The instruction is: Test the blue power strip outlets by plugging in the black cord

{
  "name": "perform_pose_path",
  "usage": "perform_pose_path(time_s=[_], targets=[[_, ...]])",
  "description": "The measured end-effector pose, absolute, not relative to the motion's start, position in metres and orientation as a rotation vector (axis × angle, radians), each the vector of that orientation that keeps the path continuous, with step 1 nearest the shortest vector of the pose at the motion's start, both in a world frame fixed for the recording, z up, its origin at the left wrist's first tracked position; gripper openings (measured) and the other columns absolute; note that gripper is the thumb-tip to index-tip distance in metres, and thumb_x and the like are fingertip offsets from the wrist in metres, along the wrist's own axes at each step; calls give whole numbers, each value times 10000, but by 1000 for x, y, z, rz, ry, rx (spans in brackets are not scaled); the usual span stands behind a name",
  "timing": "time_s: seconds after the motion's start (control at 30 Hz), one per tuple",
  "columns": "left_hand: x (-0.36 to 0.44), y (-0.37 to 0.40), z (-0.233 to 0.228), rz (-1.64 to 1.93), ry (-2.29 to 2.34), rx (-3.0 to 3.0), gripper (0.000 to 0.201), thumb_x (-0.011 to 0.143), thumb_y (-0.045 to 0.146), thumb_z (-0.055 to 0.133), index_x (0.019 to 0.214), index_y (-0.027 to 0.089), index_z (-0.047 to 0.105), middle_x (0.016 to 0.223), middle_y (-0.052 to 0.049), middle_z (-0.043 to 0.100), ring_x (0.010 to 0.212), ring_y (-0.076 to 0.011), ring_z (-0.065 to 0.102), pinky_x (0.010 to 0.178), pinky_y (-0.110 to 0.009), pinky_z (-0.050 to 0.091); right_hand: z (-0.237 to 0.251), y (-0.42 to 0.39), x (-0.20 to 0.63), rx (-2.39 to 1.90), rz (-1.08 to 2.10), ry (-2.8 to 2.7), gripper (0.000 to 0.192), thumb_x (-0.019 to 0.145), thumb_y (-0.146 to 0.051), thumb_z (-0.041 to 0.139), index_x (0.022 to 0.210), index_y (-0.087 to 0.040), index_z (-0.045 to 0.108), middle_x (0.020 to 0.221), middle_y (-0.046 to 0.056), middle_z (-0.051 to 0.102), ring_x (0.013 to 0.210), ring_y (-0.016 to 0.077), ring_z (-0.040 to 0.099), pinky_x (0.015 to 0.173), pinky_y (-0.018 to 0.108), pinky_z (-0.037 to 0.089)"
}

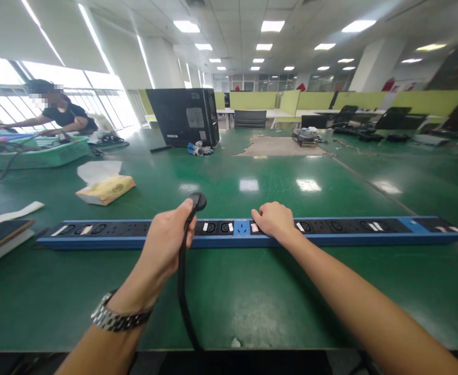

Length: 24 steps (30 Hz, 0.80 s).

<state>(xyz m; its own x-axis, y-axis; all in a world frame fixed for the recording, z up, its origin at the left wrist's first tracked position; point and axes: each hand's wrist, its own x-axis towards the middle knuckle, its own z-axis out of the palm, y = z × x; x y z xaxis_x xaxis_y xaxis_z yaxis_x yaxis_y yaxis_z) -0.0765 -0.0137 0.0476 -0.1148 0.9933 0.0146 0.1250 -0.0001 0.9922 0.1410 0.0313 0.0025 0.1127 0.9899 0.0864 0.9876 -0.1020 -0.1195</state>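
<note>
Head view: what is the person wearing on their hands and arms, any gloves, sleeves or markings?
Both hands are bare, with no gloves. The left hand has a silver metal link-band watch at the wrist. The right hand and forearm carry nothing: no sleeve, band or marking shows.

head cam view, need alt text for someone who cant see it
A person's left hand holds a black plug with its cable above a long blue power strip on a green table, while the right hand rests on the strip. Another person works at the far left.
</note>
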Motion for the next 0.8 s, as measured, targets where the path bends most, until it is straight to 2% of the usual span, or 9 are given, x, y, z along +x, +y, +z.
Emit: perform_pose_path(time_s=[0.1, 0.3, 0.47, 0.57, 0.63, 0.7, 0.8], targets=[[-35, -16, 41, 1173, 1315, 1244, 451, 803, 527, 519, 514, 182, 491, 395, 39, 414, 347, -67, 343, 379, -208, 243, 2, 32, 142, -2214, -8, -1975, 576, 912, -548, 309, 907, -207, 774, 930, 129, 728, 894, 252, 679, 760, 338, 490], [-5, -17, -11, 960, 1422, 1118, 517, 837, 567, 429, 481, 196, 480, 373, 36, 388, 343, -91, 355, 387, -232, 247, -1, 35, 143, -2161, -24, -2005, 566, 912, -562, 313, 904, -220, 764, 927, 116, 729, 871, 252, 680, 728, 337, 486], [-2, -16, -15, 1005, 1503, 1314, 537, 825, 570, 463, 450, 186, 496, 407, 10, 447, 407, -104, 406, 442, -244, 276, 1, 32, 145, -2147, -30, -1982, 547, 928, -548, 318, 903, -210, 747, 932, 116, 724, 885, 239, 671, 738, 316, 465], [1, -13, -17, 1002, 1518, 1407, 535, 831, 547, 460, 443, 182, 505, 404, 8, 440, 425, -106, 399, 462, -250, 269, 5, 20, 138, -2031, -46, -1875, 559, 964, -523, 254, 933, -219, 721, 947, 93, 721, 917, 214, 656, 745, 292, 447], [1, -14, -16, 984, 1490, 1385, 518, 841, 528, 442, 462, 182, 508, 410, 11, 436, 430, -108, 382, 462, -254, 255, 12, 9, 129, -1928, 102, -1883, 562, 961, -555, 250, 969, -230, 707, 922, 75, 722, 890, 198, 652, 728, 278, 441], [2, -18, -6, 1015, 1444, 1408, 492, 856, 478, 414, 463, 188, 468, 420, 19, 414, 442, -104, 350, 461, -257, 238, 28, 1, 119, -1829, 353, -1948, 502, 927, -574, 350, 998, -220, 699, 878, 65, 721, 823, 180, 648, 701, 261, 441], [3, -27, 28, 1120, 1217, 1666, 420, 880, 417, 390, 554, 179, 507, 516, 18, 481, 511, -109, 391, 504, -245, 300, 68, -7, 122, -1688, 473, -1928, 368, 871, -461, 495, 1030, -191, 688, 836, 39, 716, 731, 142, 627, 673, 234, 445]])
